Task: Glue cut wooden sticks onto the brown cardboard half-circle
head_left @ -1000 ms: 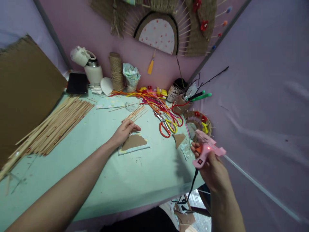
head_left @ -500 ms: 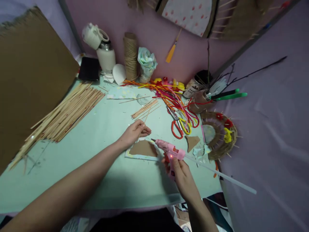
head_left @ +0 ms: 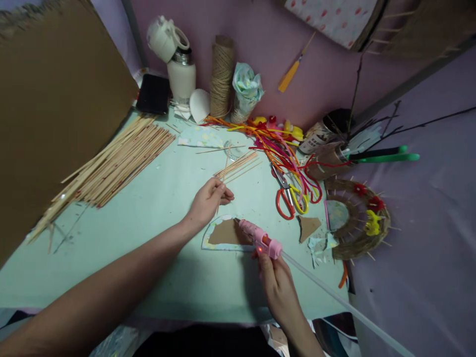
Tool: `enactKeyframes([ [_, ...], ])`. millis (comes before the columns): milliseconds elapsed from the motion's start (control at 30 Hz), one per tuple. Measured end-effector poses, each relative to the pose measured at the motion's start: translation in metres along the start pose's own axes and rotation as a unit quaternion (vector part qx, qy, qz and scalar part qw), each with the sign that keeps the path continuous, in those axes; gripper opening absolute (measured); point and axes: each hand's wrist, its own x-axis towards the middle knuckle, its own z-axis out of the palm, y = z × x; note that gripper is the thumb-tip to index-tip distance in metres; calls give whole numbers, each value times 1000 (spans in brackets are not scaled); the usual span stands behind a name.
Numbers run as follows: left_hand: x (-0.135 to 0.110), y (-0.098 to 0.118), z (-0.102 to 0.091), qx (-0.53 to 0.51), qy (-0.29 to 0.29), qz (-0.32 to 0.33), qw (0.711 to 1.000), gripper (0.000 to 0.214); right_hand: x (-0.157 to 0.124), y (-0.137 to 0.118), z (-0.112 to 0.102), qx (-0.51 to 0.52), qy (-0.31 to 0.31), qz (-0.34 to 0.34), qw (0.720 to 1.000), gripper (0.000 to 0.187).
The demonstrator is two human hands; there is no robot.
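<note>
Between its closed fingers, my left hand (head_left: 208,201) pinches a thin wooden stick (head_left: 226,166) that stands up at a slant. My right hand (head_left: 277,285) is wrapped around a pink glue gun (head_left: 258,235) with a lit red light and a long clear glue stick (head_left: 334,292) sticking out of its back. The gun's nozzle is over the upper edge of a cardboard piece (head_left: 226,233) with a pale patterned fabric border, lying flat; I cannot tell whether they touch. Several short sticks (head_left: 240,167) lie just beyond my left hand.
Scissors (head_left: 286,193) lie beside colourful pipe cleaners (head_left: 282,153). A bundle of long sticks (head_left: 122,163) rests at left by a big cardboard sheet (head_left: 55,99). A bottle (head_left: 181,77) and twine roll (head_left: 222,74) stand at the back. A decorated wreath (head_left: 357,218) is at right.
The view has shifted, so most table items appear further right. My left hand holds the stick more upright and further from the cardboard piece. The glue gun's nozzle is now over that piece's upper edge.
</note>
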Motion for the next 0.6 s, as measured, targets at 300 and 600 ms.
enactKeyframes([
  [300, 1, 4, -2, 3, 10, -10, 1000, 25, 2, 0, 7, -3, 3, -2, 1000, 51],
  [600, 1, 5, -2, 9, 11, -10, 1000, 24, 5, 0, 7, -5, -8, -1, 1000, 48],
])
